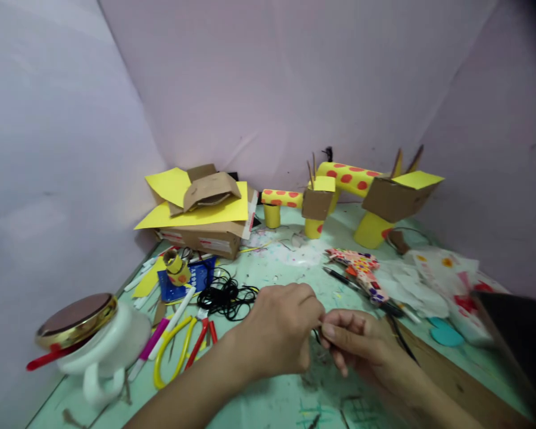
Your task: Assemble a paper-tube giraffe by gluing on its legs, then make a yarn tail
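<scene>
My left hand [286,325] is closed, back of the hand up, with its fingertips meeting those of my right hand [357,339] over the near middle of the table. Thumb and fingers of my right hand are pinched together. Between the two hands shows a short dark piece of black cord [317,336]; its ends are hidden by my fingers. A loose tangle of the same-looking black cord [226,295] lies just left of my left hand. Yellow-handled scissors [161,360] and a red-handled tool [197,344] lie beside my left forearm.
Two yellow, red-spotted cardboard animals [318,205] [397,199] stand at the back. Stacked cardboard and yellow paper [218,211] lie back left. A white mug [129,333] with a gold-rimmed round lid stands left. A glue gun [361,271], a pen [339,276] and a cardboard strip [455,381] are right.
</scene>
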### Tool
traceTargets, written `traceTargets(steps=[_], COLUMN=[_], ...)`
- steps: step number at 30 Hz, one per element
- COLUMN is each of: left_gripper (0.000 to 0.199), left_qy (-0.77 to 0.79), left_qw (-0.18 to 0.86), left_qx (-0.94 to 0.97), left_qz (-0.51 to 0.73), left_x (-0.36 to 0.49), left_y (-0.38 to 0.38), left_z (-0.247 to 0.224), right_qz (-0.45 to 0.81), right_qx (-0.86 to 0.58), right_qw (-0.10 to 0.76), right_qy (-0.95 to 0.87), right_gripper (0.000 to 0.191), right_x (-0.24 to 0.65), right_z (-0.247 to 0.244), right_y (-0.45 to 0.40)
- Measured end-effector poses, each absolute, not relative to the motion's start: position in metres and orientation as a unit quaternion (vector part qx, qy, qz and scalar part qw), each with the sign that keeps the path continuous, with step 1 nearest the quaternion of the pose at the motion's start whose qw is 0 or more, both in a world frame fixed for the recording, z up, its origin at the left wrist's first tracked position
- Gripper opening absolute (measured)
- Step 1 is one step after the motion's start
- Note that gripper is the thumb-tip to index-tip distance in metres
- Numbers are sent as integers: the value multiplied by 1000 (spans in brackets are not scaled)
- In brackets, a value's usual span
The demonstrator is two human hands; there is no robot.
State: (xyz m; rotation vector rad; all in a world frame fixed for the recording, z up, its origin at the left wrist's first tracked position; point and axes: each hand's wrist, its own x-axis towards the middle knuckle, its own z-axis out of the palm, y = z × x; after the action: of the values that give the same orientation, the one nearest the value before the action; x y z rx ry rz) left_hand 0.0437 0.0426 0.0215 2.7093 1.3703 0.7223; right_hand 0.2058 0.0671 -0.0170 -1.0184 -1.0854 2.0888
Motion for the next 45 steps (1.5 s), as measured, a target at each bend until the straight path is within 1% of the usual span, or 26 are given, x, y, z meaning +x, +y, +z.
traceTargets(steps=[5, 9, 14, 17, 19, 22, 24, 27, 31, 34, 38, 41, 43, 45], left_gripper=[8, 8, 16, 18, 16, 13, 11, 9, 17, 17, 11, 9, 10, 16], left_qy=[451, 442, 419, 437, 473, 509, 509, 521, 579, 618, 615, 592, 578, 576], left_qw=[-45, -43, -65, -44, -13, 28, 54, 94, 154, 239, 426, 550, 582, 565], left_qx=[865, 871, 890, 884, 867, 848, 850, 841, 789, 735, 636, 548, 521, 536], left_qz=[216, 208, 171, 161, 158, 143, 127, 109, 135, 146, 187, 215, 236, 248], left_x=[45, 43, 40, 41, 41, 42, 42, 42, 44, 47, 48, 49, 50, 49], left_y=[39, 37, 38, 37, 37, 37, 38, 38, 43, 48, 55, 56, 56, 57], left_z=[19, 22, 24, 24, 24, 25, 25, 26, 25, 27, 30, 28, 26, 26], right_qz=[768, 787, 784, 766, 723, 603, 528, 458, 387, 316, 242, 208, 206, 226], right_qx=[-397, -375, -395, -409, -431, -473, -477, -455, -423, -374, -280, -255, -267, -317], right_qw=[292, 283, 267, 271, 283, 293, 291, 307, 314, 342, 380, 390, 405, 419], right_qy=[-410, -400, -398, -416, -460, -572, -639, -700, -756, -802, -847, -860, -850, -820], right_gripper=[37, 34, 34, 36, 36, 28, 21, 16, 17, 16, 16, 14, 13, 13], right_x=[204, 207, 207, 208, 210, 213, 212, 207, 203, 207, 213, 214, 213, 209], right_z=[-18, -22, -26, -28, -31, -35, -33, -24, -16, -18, -21, -19, -16, -16], right_y=[64, 65, 65, 67, 70, 74, 72, 66, 62, 61, 61, 61, 62, 64])
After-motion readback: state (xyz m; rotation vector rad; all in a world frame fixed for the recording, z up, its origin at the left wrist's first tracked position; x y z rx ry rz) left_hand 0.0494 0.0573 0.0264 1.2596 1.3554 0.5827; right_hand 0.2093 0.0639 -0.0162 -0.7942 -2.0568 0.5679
